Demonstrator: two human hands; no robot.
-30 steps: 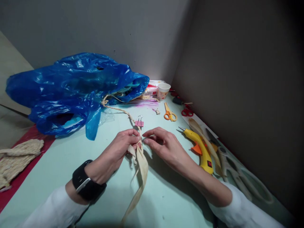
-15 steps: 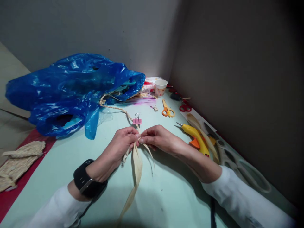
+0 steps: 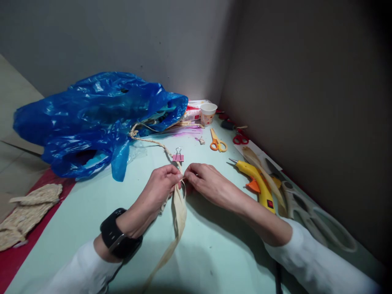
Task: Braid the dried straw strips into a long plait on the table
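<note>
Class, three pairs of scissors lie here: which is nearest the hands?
The orange-handled scissors, just beyond the right hand; the red pair and large pale pair lie further right.

The dry strips (image 3: 179, 206) look thin, pale and papery, with a dull, wrinkly face. The blue bag (image 3: 92, 110) at the table's far left is shiny, crinkly plastic. The table (image 3: 214, 253) top is smooth and dull. The glue gun (image 3: 259, 185) by the right edge is smooth yellow plastic. The clip (image 3: 178, 157) has shiny metal loops.
</note>
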